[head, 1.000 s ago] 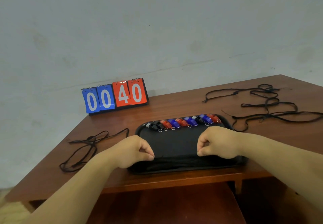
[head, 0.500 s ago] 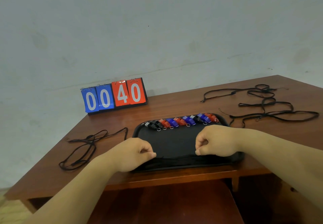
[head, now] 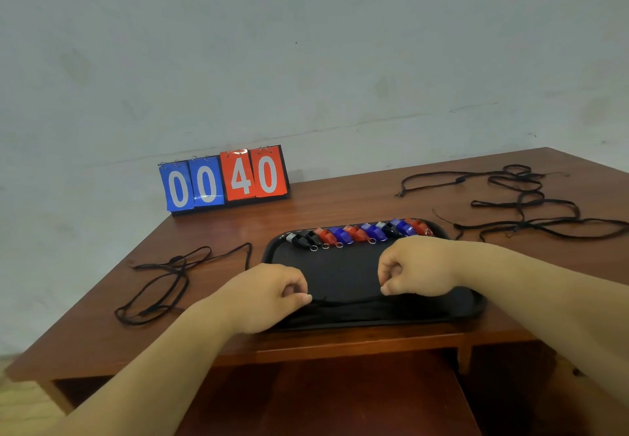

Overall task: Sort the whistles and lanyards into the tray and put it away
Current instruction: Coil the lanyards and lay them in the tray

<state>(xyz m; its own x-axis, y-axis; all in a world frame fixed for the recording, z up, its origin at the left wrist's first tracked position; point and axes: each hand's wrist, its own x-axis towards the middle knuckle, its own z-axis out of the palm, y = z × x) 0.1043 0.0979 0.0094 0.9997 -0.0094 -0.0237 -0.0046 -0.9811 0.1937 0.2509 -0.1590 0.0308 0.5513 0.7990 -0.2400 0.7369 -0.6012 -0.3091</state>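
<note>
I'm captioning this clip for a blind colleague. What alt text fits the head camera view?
The left hand and right hand pinch a bundle of black lanyards along the near edge of a black tray on a wooden table. Black, red and blue whistles line the tray's far edge; loose lanyards lie either side, and a scoreboard reads 00 40.

Pretty bare room tbh. Plain pale grey-green wall (head: 306, 44) with a few scuffs and a faint crack line running across. A reddish-brown wooden table (head: 340, 204) stands by it, its top a bit glossy under soft, even light. A flip scoreboard (head: 224, 180) reading 0040 sits at the back edge. A sliver of light floor (head: 17, 401) shows bottom left.
</note>
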